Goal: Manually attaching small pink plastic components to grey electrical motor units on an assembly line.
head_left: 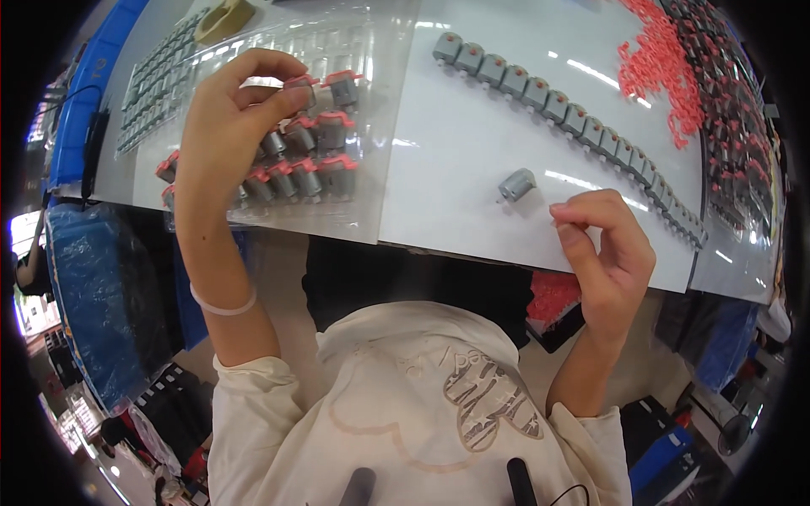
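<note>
Left fingers (pixel 283 106) pinching red-clipped motor (pixel 299 82) at left tray (pixel 325 216); right fingers (pixel 595 208) narrow, grip unclear.
Loose motor (pixel 516 185) just left of right fingers, toward near desk (pixel 460 229) edge; open white surface reaches far diagonal motor row (pixel 555 107).

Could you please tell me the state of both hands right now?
Left hand: closed, pinching a red-clipped motor.
Right hand: curled, thumb and forefinger close together; whether it holds anything cannot be told.
</note>
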